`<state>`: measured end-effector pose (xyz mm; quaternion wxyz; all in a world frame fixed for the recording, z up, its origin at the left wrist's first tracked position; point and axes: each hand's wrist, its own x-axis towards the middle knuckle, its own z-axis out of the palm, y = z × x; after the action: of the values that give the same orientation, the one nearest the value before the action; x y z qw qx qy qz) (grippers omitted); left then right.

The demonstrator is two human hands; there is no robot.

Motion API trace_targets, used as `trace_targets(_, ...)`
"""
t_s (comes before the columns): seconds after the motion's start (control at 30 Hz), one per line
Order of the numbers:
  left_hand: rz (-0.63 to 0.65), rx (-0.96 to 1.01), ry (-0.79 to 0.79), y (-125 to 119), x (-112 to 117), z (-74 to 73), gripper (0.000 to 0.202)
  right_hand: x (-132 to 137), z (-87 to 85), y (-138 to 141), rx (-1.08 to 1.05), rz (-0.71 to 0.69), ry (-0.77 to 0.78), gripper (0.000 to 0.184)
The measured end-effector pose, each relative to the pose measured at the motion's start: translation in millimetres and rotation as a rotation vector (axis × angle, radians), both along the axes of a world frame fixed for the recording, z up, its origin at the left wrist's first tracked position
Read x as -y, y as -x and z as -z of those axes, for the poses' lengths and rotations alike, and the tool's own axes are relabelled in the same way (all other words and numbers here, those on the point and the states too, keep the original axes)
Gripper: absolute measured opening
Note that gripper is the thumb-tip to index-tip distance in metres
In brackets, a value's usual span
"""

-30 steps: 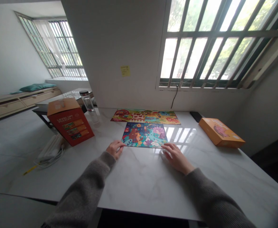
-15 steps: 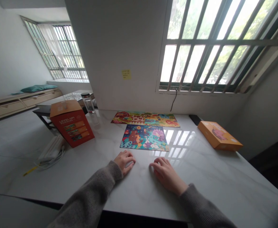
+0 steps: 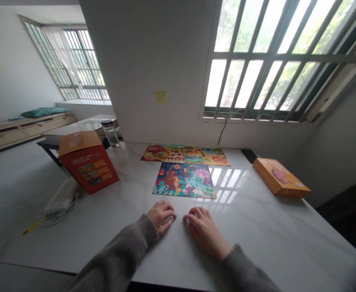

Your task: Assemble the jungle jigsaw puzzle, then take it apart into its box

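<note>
Both hands down on the white marble table, palms to the surface, close together but not touching.

- Your left hand: fingers loosely curled under, knuckles up. Grip released, nothing in it.
- Your right hand: flatter, fingers spread a little and pointing ahead and left. Grip released, nothing in it.

The forest-animal jigsaw lies assembled and flat, straight ahead of both hands and just beyond the fingertips. A strip of bare table lies between; neither hand touches it. Its long axis runs left to right across your view, the near edge facing you. Your left hand sits below its left half, your right hand below its middle. The left knuckles look slightly the nearer to that edge, though the gap is much the same for both.

Around it:
- The farm jigsaw, wider, lies behind the forest one, edge almost against edge, long axis also left to right.
- A red puzzle box stands well to the left, with a clear water bottle behind it.
- An orange box lies flat, well to the right.
- A small dark flat object, too small to identify, lies near the wall.
- A yellow sticky note is on the wall above.
</note>
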<state>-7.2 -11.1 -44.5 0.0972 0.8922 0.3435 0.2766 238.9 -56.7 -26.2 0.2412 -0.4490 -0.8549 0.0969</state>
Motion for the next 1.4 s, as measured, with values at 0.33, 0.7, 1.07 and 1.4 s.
trace_targets(0.33,-0.012,-0.032,-0.011,-1,-1,1.5,0.016,4,-0.1,-2,0.021,-0.021,-0.024,0.034)
trace_targets(0.7,0.005,-0.019,-0.026,0,-4,3.2,0.018,5,-1.1,-3,0.036,-0.019,-0.020,0.036)
trace_targets(1.07,0.020,0.022,-0.007,6,-7,7.7,0.021,6,-4.6,-12,-0.049,-0.068,0.026,0.040)
trace_targets(1.4,0.034,0.053,0.009,5,-4,0.8,0.022,-5,1.0,-51,-0.116,-0.009,-0.003,0.036)
